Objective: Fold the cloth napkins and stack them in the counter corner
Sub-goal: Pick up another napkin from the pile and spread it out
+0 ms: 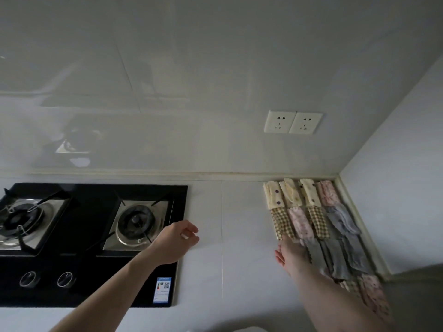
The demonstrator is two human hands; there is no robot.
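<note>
A: Where are the folded napkins [318,226] now?

B: They lie in the far right corner of the desk [242,212], in rows along the right wall. At the back edge there are three cream ones with dark dots and one pink flowered one. In front of these come two checked ones, another pink one and several grey ones. Nearer to the person, more pink and checked ones lie partly hidden behind the right arm. They lie side by side and touch each other; whether any lies on top of another cannot be told.

A: And the right hand [291,256]?

B: It rests at the left side of the napkins, with straight fingers laid on a grey one, just in front of a checked one. The fingers are relaxed and pinch nothing.

A: What does the left hand [176,240] do?

B: It hangs above the desk, at the right edge of the black gas stove [96,243]. The fingers are loosely curled and hold nothing.

A: Anything else?

B: Two white sockets [293,122] sit on the back wall, above the napkins.
</note>
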